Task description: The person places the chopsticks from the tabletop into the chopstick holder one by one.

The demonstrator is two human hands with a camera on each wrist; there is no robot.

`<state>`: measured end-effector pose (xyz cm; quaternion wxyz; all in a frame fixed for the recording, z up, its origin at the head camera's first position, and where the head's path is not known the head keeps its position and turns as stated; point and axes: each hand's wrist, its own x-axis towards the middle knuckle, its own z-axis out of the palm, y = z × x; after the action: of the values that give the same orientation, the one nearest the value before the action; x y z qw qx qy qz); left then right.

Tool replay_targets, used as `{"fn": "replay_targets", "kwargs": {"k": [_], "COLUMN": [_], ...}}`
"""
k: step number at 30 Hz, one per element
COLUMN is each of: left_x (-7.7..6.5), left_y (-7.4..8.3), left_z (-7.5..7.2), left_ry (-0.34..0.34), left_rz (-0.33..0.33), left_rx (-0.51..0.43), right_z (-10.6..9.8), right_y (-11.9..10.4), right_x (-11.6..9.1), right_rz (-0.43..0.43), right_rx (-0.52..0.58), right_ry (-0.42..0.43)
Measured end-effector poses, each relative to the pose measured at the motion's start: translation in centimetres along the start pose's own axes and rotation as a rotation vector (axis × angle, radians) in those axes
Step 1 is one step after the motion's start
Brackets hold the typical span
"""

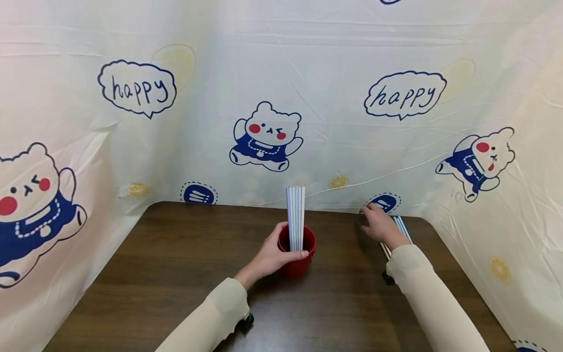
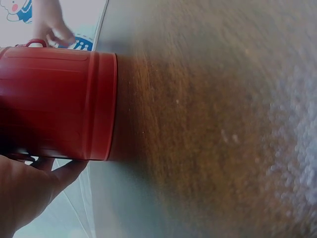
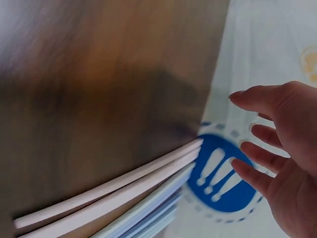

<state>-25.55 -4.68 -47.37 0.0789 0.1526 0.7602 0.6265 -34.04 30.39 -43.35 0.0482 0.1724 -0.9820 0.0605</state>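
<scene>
In the head view my left hand (image 1: 271, 253) grips a small red bucket (image 1: 297, 269) near the middle of the table, thumb across its near side. A bundle of thin white and pale blue sticks (image 1: 295, 210) stands upright in it. The left wrist view shows the ribbed red wall of the bucket (image 2: 54, 99) and my fingers at its side. My right hand (image 1: 383, 226) is over the far right of the table with nothing in its fingers, which are spread and slightly bent. Beside and below it lie pale pink, white and blue sticks (image 3: 114, 196).
Dark wood tabletop (image 1: 189, 274) lies under everything. A pale curtain (image 1: 211, 88) printed with bears and words hangs along its back and sides, right behind my right hand.
</scene>
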Motion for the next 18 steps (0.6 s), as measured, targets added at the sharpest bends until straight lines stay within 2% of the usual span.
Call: {"fn": "replay_targets", "kwargs": {"k": [8, 18], "left_x": [0.0, -0.1], "left_y": [0.0, 0.1], "left_z": [-0.1, 0.0], "left_ry": [0.002, -0.004], "left_rz": [-0.003, 0.004], "left_rx": [0.002, 0.003], "right_z": [1.2, 2.2], "right_y": [2.2, 2.9], "right_x": [-1.1, -1.4], "right_rz": [0.071, 0.111], "right_rx": [0.022, 0.051], "right_ry": [-0.084, -0.153]}}
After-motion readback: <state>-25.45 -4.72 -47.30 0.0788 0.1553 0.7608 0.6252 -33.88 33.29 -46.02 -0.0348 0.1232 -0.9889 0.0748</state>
